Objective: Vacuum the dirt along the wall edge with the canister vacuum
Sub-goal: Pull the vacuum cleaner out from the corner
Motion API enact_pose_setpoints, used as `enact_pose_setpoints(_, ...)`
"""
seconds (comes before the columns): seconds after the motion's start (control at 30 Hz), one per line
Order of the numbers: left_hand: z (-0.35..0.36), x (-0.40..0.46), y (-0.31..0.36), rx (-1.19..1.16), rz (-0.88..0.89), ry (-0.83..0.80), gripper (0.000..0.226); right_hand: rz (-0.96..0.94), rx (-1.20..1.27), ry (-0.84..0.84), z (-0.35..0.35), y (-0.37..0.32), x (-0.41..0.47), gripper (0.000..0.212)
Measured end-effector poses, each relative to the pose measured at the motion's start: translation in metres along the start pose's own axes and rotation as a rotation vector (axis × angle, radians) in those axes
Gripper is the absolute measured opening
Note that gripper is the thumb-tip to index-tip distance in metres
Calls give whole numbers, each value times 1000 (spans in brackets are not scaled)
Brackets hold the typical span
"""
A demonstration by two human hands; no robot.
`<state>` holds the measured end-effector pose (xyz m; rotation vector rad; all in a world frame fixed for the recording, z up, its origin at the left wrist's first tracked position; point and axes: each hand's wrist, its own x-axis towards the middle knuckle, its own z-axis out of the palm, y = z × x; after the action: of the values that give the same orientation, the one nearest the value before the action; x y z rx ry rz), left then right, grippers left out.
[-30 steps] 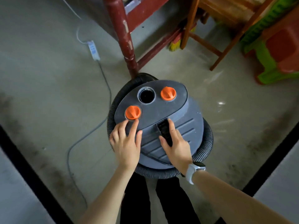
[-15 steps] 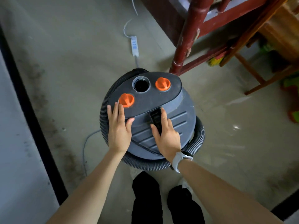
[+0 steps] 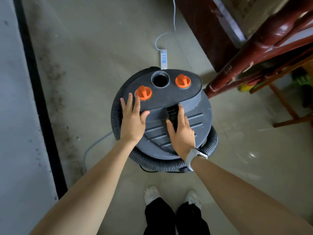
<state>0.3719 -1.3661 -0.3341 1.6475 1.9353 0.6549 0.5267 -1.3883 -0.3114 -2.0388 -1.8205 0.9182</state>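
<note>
The grey canister vacuum [image 3: 191,106] stands on the floor right in front of me, with two orange knobs and an open round port on its top. A ribbed grey hose [image 3: 116,107] is coiled round its body. My left hand [image 3: 133,122] lies flat on the lid's left side, fingers straight, just below the left orange knob [image 3: 143,92]. My right hand [image 3: 182,133] rests on the lid with fingers straight beside the black handle [image 3: 171,112]. Dark dirt [image 3: 55,92] lies on the floor along the black skirting of the wall [image 3: 15,116] at the left.
A white power strip [image 3: 163,59] and its cord lie on the floor behind the vacuum. A grey cable [image 3: 94,145] runs out at the vacuum's left. A dark red furniture leg [image 3: 237,68] stands close at the right, with wooden chair legs [image 3: 286,106] beyond. My feet are below.
The view has swung left, so the wall and its dirt strip now fill the left side. Both hands stay on the vacuum lid, and my feet have come into view.
</note>
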Motion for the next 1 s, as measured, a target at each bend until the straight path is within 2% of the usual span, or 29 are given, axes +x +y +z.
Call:
enact_pose_setpoints(0.5, -53, 150, -33, -37, -100, -27, 63, -57, 29, -34, 12, -80, 139, 65)
enact_pose_setpoints(0.73, -72, 210, -48, -78, -130, 30, 62, -110, -45, -4, 23, -115, 202, 65)
enact_pose_setpoints(1.0, -105, 273, -78, -53, -114, -20, 62, -88, -40, 43, 44, -167, 253, 65)
